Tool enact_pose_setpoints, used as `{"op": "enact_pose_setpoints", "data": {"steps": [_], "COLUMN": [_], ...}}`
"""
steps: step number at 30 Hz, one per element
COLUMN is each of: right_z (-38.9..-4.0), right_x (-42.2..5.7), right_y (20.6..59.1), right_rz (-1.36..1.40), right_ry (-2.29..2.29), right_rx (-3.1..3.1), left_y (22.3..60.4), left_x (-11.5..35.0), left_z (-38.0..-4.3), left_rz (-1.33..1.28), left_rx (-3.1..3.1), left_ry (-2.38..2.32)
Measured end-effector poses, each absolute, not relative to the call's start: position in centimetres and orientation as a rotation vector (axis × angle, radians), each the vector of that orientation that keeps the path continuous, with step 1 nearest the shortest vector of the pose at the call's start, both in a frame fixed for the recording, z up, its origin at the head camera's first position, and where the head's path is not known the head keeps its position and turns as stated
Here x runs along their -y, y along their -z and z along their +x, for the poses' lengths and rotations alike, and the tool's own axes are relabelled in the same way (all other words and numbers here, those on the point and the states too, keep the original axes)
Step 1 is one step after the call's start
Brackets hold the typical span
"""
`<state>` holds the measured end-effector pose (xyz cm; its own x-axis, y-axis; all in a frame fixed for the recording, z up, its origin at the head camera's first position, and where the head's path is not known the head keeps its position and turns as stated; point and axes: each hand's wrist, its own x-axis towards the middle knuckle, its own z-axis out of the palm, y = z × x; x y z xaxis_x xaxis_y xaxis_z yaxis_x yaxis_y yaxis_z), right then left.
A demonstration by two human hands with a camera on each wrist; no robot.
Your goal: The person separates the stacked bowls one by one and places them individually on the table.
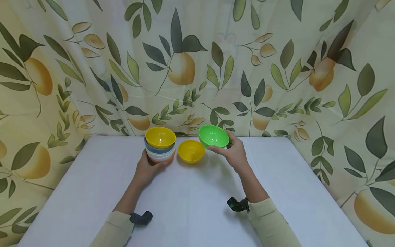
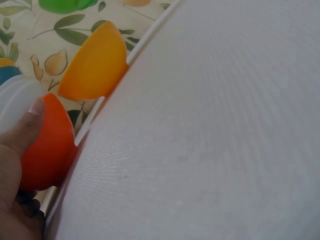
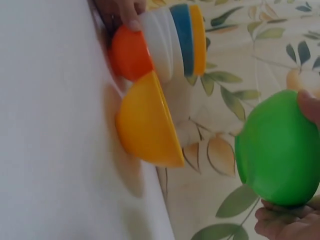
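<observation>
One pale left sleeve (image 1: 112, 230) at the lower left, with a dark left wrist camera (image 1: 141, 218) at the cuff. Beyond, at the end of that forearm, the left hand (image 1: 149, 168) — fingers curled round the lower part of a stack of bowls (image 1: 159, 151), thumb laid along the near side. From bottom to top in that stack: an orange bowl (image 2: 52, 145), a ridged white layer (image 3: 160, 45), a blue bowl (image 3: 181, 40) and a top yellow bowl (image 1: 160, 138), mouth upward. Right down at the white tabletop (image 1: 191, 195); cannot tell for certain whether touching it. Just right of the stack, a lone yellow bowl (image 1: 191, 151), upright on the tabletop, mouth up. Next, raised clear of the tabletop — a green bowl (image 1: 213, 136), near the lone yellow bowl, glossy inside facing the head camera. At its right side, the right hand (image 1: 234, 152), gripping it between thumb and fingers, thumb toward the near side. Farther right and lower, a dark right wrist camera (image 1: 237, 204), then a pale right sleeve (image 1: 274, 224). Behind, across the full width, a hanging cloth (image 1: 182, 103) printed with leaves and orange fruit.
</observation>
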<state>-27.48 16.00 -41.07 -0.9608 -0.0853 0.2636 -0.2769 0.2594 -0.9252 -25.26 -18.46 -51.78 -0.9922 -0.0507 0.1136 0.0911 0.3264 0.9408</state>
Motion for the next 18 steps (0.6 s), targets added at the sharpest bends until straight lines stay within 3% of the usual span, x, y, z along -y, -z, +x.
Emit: {"op": "enact_pose_setpoints", "data": {"steps": [18], "right_z": [-30.5], "right_x": [-20.8], "right_y": [44.8], "right_rz": [0.238], "right_ry": [-1.811], "right_rx": [2.528], "left_y": [51.7], "left_x": [18.5], "left_z": [-25.3], "left_rz": [-0.007], "left_rx": [2.492], "left_ry": [1.741]}}
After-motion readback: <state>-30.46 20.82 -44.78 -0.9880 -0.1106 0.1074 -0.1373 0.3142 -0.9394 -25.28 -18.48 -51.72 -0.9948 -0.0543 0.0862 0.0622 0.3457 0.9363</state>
